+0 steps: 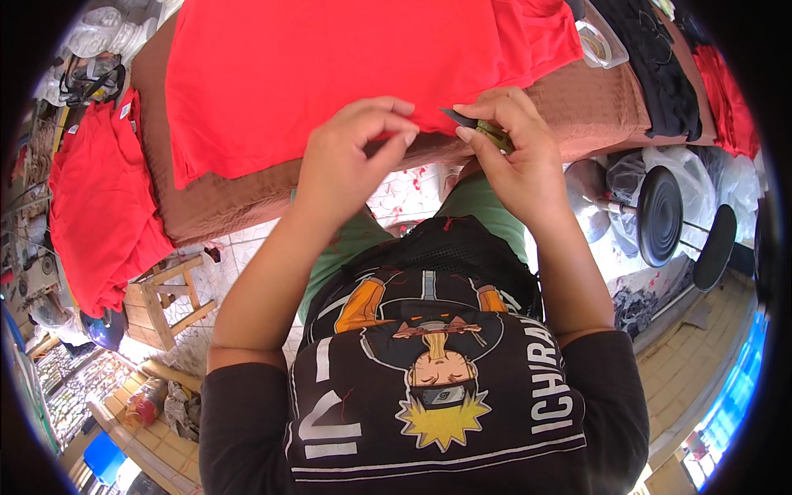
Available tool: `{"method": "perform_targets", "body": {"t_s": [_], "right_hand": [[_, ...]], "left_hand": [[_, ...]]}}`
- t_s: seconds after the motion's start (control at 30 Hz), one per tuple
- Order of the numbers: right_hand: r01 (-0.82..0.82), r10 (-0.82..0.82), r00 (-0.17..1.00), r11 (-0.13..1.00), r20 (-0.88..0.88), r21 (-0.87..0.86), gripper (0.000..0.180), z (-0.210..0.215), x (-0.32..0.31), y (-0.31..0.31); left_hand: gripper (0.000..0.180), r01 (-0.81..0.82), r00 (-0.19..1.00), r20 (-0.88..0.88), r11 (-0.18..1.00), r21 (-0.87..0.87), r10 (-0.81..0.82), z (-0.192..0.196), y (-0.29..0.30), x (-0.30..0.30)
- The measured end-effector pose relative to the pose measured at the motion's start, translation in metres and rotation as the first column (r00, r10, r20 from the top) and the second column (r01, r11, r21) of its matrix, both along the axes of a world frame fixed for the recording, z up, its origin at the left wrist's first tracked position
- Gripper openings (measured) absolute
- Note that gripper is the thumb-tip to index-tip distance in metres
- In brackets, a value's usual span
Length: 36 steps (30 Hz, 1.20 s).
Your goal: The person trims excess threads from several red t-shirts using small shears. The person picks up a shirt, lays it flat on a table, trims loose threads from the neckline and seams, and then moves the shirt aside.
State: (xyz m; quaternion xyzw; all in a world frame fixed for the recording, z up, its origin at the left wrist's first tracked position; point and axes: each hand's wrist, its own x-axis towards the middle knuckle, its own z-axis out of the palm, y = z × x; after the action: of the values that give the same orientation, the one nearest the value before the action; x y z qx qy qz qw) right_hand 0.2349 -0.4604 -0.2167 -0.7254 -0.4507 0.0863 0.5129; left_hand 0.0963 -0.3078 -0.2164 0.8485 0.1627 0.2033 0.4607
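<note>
The left hand (351, 157) pinches the hem of a red shirt (330, 66) at the near edge of the bench (594, 107), its fingers (396, 124) narrow and closed on the cloth. The right hand (516, 153) is just beside it, fingers closed on small snips (474, 124) whose dark tip touches the same hem. The shirt lies spread flat over the brown-covered bench, its hem hanging just over the near edge. A black garment (656, 66) lies toward the right end, with a clear tub (602, 45) between it and the shirt. More red shirts (99, 198) hang off the left end above a wooden stool (169, 301).
</note>
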Motion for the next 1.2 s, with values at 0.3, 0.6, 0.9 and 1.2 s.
{"method": "perform_targets", "body": {"t_s": [0.3,0.6,0.9,1.2], "right_hand": [[-0.236,0.238,0.966,0.971,0.099,-0.026,0.02,-0.01,0.005,0.024],[0.032,-0.024,0.991,0.998,-0.13,0.06,0.025,-0.017,0.037,0.018],[0.087,-0.085,0.981,0.996,-0.176,0.003,0.027,-0.002,0.044,0.005],[0.045,-0.07,0.945,0.995,-0.32,-0.086,0.029,-0.009,0.043,-0.011]], "left_hand": [[0.023,0.032,0.991,-0.025,0.427,-0.904,-0.128,-0.009,0.034,0.035],[0.019,0.448,0.847,-0.186,0.857,-0.255,-0.498,0.042,0.039,-0.014],[0.021,0.238,0.947,-0.249,0.964,0.122,-0.202,0.041,0.02,-0.001],[0.033,0.05,0.999,-0.01,0.937,0.345,-0.049,-0.031,-0.013,0.036]]}}
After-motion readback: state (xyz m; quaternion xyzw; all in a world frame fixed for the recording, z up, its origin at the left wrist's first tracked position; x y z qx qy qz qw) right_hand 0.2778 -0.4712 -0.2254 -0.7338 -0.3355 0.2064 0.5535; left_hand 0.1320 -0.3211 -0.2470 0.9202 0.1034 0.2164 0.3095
